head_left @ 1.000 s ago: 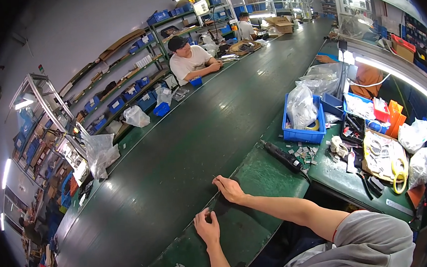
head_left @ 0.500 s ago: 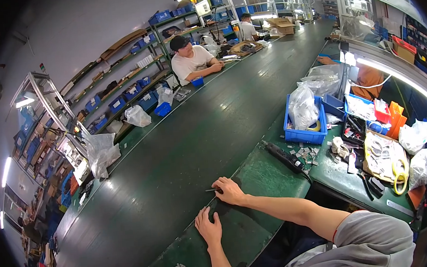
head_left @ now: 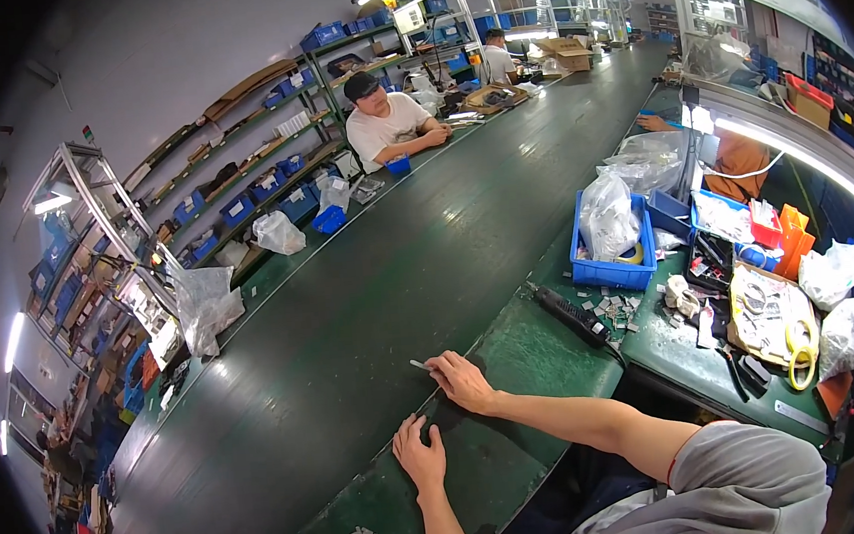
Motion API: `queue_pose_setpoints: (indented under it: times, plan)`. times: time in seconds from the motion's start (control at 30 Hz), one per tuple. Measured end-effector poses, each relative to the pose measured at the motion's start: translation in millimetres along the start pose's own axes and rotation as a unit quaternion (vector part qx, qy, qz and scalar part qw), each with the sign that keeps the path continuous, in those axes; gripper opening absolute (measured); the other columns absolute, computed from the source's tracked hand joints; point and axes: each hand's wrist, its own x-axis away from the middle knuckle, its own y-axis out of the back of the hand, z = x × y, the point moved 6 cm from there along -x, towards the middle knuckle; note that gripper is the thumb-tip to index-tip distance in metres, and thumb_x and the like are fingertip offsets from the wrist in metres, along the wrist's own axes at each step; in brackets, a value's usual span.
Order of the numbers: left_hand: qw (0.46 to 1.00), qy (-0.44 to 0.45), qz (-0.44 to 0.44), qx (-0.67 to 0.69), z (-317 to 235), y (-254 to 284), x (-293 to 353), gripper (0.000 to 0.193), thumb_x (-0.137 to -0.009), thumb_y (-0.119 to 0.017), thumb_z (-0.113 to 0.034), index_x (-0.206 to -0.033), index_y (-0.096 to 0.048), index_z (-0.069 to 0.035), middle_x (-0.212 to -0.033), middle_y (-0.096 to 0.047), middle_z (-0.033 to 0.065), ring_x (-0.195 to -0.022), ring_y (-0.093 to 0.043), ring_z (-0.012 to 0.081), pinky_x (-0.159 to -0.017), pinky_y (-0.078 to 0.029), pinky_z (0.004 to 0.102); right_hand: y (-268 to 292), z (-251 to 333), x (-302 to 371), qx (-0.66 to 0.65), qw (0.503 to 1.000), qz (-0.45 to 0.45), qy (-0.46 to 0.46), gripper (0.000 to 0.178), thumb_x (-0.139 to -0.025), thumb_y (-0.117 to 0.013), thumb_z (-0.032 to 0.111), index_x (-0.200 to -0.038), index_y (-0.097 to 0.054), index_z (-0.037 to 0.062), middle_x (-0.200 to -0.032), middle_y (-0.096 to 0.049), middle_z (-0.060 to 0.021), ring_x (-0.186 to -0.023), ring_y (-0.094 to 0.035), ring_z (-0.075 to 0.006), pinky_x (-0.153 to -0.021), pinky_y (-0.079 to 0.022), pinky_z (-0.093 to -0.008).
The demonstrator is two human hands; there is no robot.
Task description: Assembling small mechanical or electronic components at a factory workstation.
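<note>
Right hand [head_left: 464,381] pinches a small grey part [head_left: 421,365] at its fingertips' grip; left hand [head_left: 420,455] rests flat, released.

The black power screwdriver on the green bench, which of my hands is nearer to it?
Right. The right hand lies just left of the black power screwdriver; the left hand rests farther away, lower left.

Packaging-wise it's mostly bags around the blue bin [head_left: 613,270] on the bench: a clear plastic bag [head_left: 607,215] stuffed inside it, white bags [head_left: 837,273] well off to its right, cardboard box [head_left: 563,51] far behind it.
</note>
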Motion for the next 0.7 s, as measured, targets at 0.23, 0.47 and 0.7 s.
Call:
queue_pose_setpoints:
  times: [0.23,0.47,0.7]
  plan:
    - [1.000,0.002,-0.001,0.008,-1.2,-2.7,1.7,0.029,-0.089,-0.071,-0.021,-0.115,-0.071,-0.009,-0.130,-0.066,0.0084,-0.124,-0.057,0.0313,-0.110,-0.038,0.0467,12.9,2.9,-2.2,-0.055,0.998,-0.034,0.007,0.033,-0.094,-0.065,0.004,-0.126,-0.056,0.0030,-0.105,-0.059,-0.0162,-0.099,-0.060,-0.0354,-0.083,-0.051,-0.0437]
    - [1.000,-0.008,-0.006,0.016,-2.8,-0.8,-3.0,0.029,-0.089,-0.072,-0.020,-0.115,-0.070,-0.009,-0.129,-0.066,0.0091,-0.123,-0.057,0.0321,-0.110,-0.039,0.0470,12.2,6.7,-3.2,-0.023,0.998,-0.047,0.031,0.047,-0.090,-0.066,-0.003,-0.135,-0.053,0.0007,-0.107,-0.059,-0.0186,-0.094,-0.062,-0.0352,-0.083,-0.053,-0.0425]
    - [1.000,0.003,-0.011,0.012,-2.6,5.3,-0.1,0.027,-0.089,-0.073,-0.019,-0.114,-0.070,-0.008,-0.128,-0.066,0.0091,-0.122,-0.058,0.0313,-0.109,-0.040,0.0463,7.1,7.2,-3.6,-0.038,0.999,-0.028,0.023,0.029,-0.095,-0.063,-0.001,-0.124,-0.059,0.0024,-0.112,-0.056,-0.0185,-0.099,-0.059,-0.0379,-0.084,-0.053,-0.0434]
